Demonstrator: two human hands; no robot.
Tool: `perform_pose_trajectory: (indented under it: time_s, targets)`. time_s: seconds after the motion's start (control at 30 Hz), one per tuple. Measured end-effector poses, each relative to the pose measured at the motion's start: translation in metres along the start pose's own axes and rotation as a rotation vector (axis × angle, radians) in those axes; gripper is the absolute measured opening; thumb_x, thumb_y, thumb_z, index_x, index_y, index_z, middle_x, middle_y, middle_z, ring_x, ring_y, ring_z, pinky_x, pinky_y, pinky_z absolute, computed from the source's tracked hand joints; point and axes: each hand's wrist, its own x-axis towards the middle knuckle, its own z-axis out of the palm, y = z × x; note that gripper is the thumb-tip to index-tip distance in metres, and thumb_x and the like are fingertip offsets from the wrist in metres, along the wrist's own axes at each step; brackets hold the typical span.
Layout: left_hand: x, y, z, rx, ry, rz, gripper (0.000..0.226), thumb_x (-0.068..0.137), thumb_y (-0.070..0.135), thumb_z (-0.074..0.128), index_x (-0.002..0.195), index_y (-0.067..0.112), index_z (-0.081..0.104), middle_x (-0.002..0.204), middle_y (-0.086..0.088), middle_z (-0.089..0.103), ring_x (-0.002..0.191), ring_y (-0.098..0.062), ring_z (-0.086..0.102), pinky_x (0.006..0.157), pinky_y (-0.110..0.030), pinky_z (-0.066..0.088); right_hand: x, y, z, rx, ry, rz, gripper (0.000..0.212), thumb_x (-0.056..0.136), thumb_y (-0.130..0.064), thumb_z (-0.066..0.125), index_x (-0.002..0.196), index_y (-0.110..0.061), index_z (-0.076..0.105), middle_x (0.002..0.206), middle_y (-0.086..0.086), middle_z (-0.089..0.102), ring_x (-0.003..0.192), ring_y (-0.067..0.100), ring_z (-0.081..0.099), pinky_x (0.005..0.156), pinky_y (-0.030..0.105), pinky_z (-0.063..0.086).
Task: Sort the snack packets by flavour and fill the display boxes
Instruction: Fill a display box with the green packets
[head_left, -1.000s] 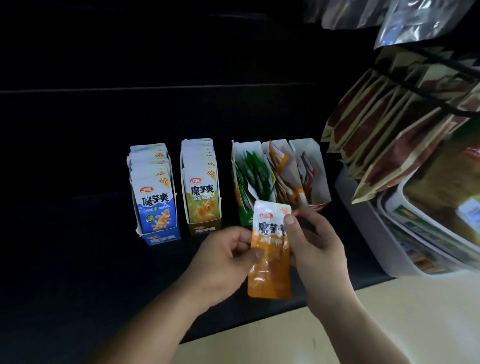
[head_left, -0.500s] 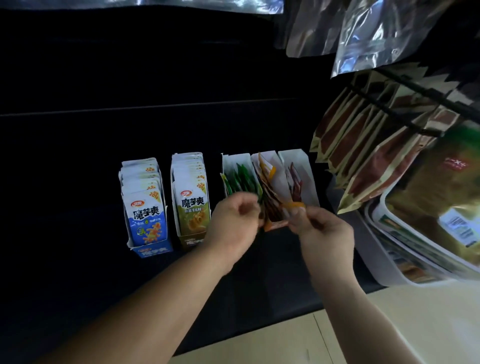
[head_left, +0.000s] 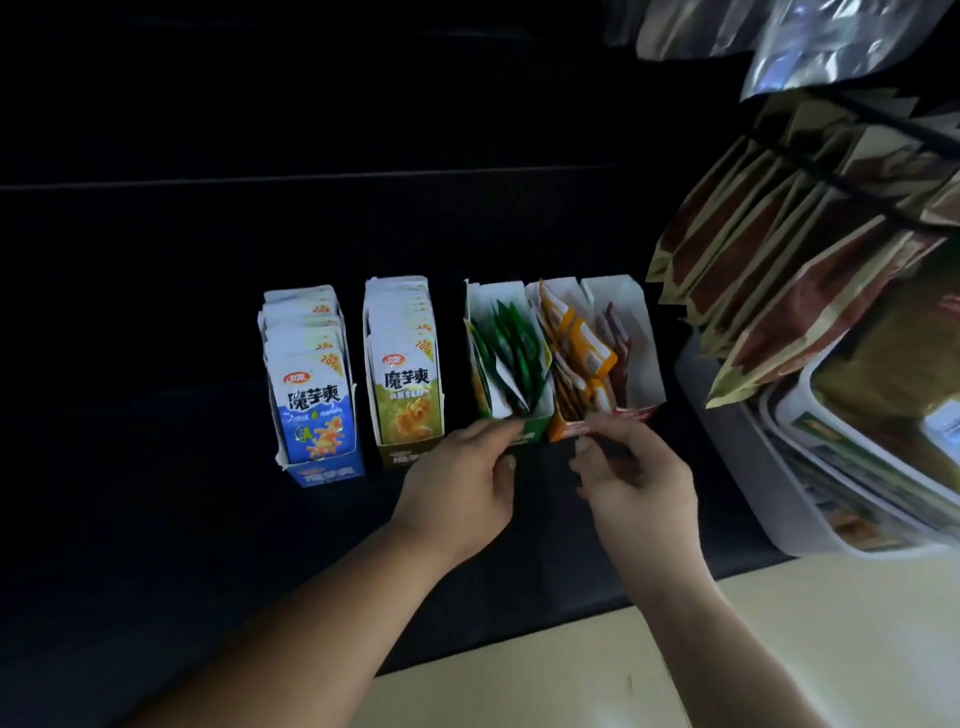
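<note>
Left hand (head_left: 462, 483) and right hand (head_left: 636, 491) reach forward side by side, backs up, bare forearms running back toward the viewer. The fingers of both are curled. The left fingertips (head_left: 511, 427) meet the front wall of the green display box (head_left: 532, 428); the right fingertips (head_left: 597, 423) meet the front lip of the orange display box (head_left: 563, 430). Whether either hand pinches the card or merely touches it cannot be told. No loose packet shows in either hand.

A dark gap separates the two hands. Beyond the fingertips, the green, orange and red display box (head_left: 641, 410) stand wall to wall. Their white inner walls rise above loosely leaning green packets (head_left: 514, 353), orange packets (head_left: 579, 351) and red packets (head_left: 618, 338).

Left of the left hand, narrow gaps set apart the olive display box (head_left: 410, 453) and blue display box (head_left: 324, 470). Both are packed with upright olive packets (head_left: 408, 400) and blue packets (head_left: 311, 410), printed faces forward.

The dark bench (head_left: 156, 519) lies open further left and behind the row. Right of the right hand, a white tub (head_left: 737, 467) stands near the red box. Brown hanging pouches (head_left: 753, 249) crowd above it, and silver foil bags (head_left: 805, 47) hang higher. Nearest the viewer, the bench edge meets a pale surface (head_left: 779, 649).
</note>
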Motion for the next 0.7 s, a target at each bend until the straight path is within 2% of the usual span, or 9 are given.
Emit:
perform_pose_trajectory:
  time_s: [0.07, 0.13, 0.23, 0.33, 0.4, 0.5, 0.6, 0.7]
  targets:
    - [0.0, -0.002, 0.003, 0.027, -0.056, 0.005, 0.052, 0.1, 0.027, 0.056, 0.151, 0.03, 0.048, 0.151, 0.012, 0.052, 0.132, -0.017, 0.054, 0.099, -0.042, 0.055, -0.005, 0.005, 0.003, 0.021, -0.051, 0.076, 0.017, 0.098, -0.013, 0.068, 0.107, -0.025, 0.076, 0.091, -0.008, 0.076, 0.087, 0.013, 0.074, 0.086, 0.05, 0.062]
    - [-0.001, -0.002, 0.003, 0.041, -0.019, 0.016, 0.052, 0.099, 0.024, 0.057, 0.15, 0.026, 0.049, 0.149, 0.01, 0.051, 0.13, -0.018, 0.055, 0.096, -0.044, 0.056, -0.008, 0.006, 0.005, 0.047, -0.076, 0.107, 0.015, 0.099, -0.013, 0.068, 0.106, -0.023, 0.076, 0.09, -0.007, 0.077, 0.086, 0.014, 0.075, 0.088, 0.049, 0.062]
    - [0.003, -0.003, 0.002, 0.045, 0.047, 0.009, 0.052, 0.102, 0.027, 0.055, 0.153, 0.023, 0.047, 0.154, 0.01, 0.047, 0.132, -0.018, 0.054, 0.099, -0.041, 0.055, -0.008, 0.0, 0.006, 0.103, -0.088, 0.129, 0.012, 0.099, -0.014, 0.068, 0.104, -0.022, 0.077, 0.089, -0.006, 0.077, 0.086, 0.017, 0.075, 0.084, 0.042, 0.063]
    - [0.006, -0.003, 0.004, -0.044, -0.039, -0.081, 0.05, 0.107, 0.04, 0.048, 0.155, 0.028, 0.045, 0.157, 0.011, 0.045, 0.14, -0.014, 0.048, 0.11, -0.036, 0.047, -0.007, -0.002, 0.006, 0.088, -0.143, 0.078, 0.01, 0.1, -0.02, 0.068, 0.099, -0.023, 0.078, 0.089, -0.009, 0.078, 0.087, 0.01, 0.074, 0.082, 0.034, 0.06]
    - [0.004, -0.001, 0.005, -0.125, -0.086, -0.108, 0.045, 0.108, 0.042, 0.044, 0.15, 0.029, 0.05, 0.15, 0.011, 0.052, 0.135, -0.012, 0.052, 0.108, -0.037, 0.047, -0.009, -0.002, 0.004, 0.04, -0.18, 0.033, 0.011, 0.099, -0.022, 0.068, 0.1, -0.024, 0.078, 0.089, -0.013, 0.078, 0.087, 0.003, 0.073, 0.079, 0.024, 0.057]
    - [-0.011, 0.003, 0.002, -0.177, -0.051, -0.161, 0.036, 0.108, 0.042, 0.043, 0.14, 0.032, 0.058, 0.127, 0.008, 0.063, 0.12, -0.011, 0.056, 0.101, -0.037, 0.049, -0.015, 0.002, 0.003, 0.041, -0.193, -0.004, 0.013, 0.099, -0.019, 0.068, 0.105, -0.026, 0.077, 0.092, -0.017, 0.078, 0.09, -0.003, 0.071, 0.078, 0.014, 0.052]
    - [-0.043, 0.009, -0.002, -0.167, 0.002, -0.189, 0.029, 0.107, 0.043, 0.043, 0.123, 0.035, 0.066, 0.096, 0.007, 0.059, 0.101, -0.01, 0.055, 0.089, -0.034, 0.049, -0.023, 0.008, 0.006, 0.065, -0.242, 0.008, 0.023, 0.1, -0.015, 0.068, 0.118, -0.028, 0.073, 0.105, -0.016, 0.078, 0.103, 0.001, 0.071, 0.089, 0.021, 0.055]
    - [-0.078, 0.008, -0.006, -0.21, 0.065, -0.142, 0.032, 0.105, 0.046, 0.042, 0.1, 0.029, 0.069, 0.083, 0.01, 0.055, 0.093, -0.007, 0.055, 0.084, -0.034, 0.048, -0.034, 0.014, 0.014, 0.086, -0.339, 0.056, 0.044, 0.099, -0.011, 0.067, 0.136, -0.034, 0.063, 0.118, -0.015, 0.075, 0.114, 0.004, 0.069, 0.098, 0.033, 0.055]
